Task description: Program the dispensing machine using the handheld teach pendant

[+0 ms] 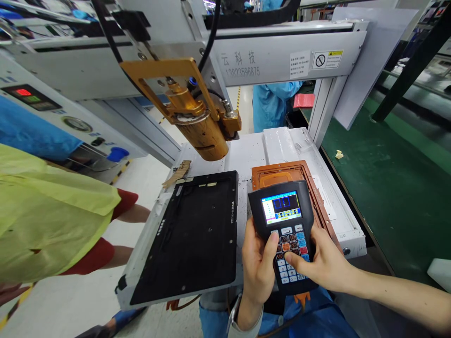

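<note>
A black handheld control pendant (256, 202) with a lit screen and a keypad is held between both hands over the front of the machine bed. My left hand (259, 267) wraps its left side, with the thumb on the upper left keys. Gripping the right side is my right hand (324, 263), its thumb lying across the middle keys. The fingers behind the pendant are hidden. Partly covered by it, an orange-brown fixture plate (278, 170) rests on the bed. To the left lies a black rectangular fixture tray (197, 234).
A gold dispensing head (202, 134) hangs from the machine's gantry (268, 56) above the white bed (243, 145). At left stands a person in a yellow-green garment (45, 216). Another person in blue (269, 105) is behind the gantry. A green surface (394, 197) lies to the right.
</note>
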{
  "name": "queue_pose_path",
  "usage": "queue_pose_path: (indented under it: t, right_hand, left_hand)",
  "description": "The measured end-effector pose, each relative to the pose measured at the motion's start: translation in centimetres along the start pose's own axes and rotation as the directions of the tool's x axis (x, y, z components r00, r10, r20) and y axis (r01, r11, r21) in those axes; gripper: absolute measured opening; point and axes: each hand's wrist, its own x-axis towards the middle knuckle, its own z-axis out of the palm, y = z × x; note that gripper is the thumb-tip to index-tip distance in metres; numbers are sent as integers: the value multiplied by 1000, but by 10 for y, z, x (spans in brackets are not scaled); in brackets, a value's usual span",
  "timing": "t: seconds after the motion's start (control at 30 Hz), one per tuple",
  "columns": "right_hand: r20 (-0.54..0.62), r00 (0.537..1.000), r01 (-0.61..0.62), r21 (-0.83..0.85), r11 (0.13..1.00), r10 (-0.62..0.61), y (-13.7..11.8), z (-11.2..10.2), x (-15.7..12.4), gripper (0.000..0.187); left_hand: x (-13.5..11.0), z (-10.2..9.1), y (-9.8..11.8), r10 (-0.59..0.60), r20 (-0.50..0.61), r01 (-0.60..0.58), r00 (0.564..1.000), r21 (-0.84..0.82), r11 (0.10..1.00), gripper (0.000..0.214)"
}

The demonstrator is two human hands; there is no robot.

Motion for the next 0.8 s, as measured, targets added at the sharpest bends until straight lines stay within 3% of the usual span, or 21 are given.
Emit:
queue_pose_path:
  t: [0.8]
  right_hand:
    - [-3, 1000, 6, -11, 1000, -6, 1, 0, 0, 25]
  left_hand:
    - [-1, 3, 4, -9, -5, 9, 1000, -5, 1000, 49]
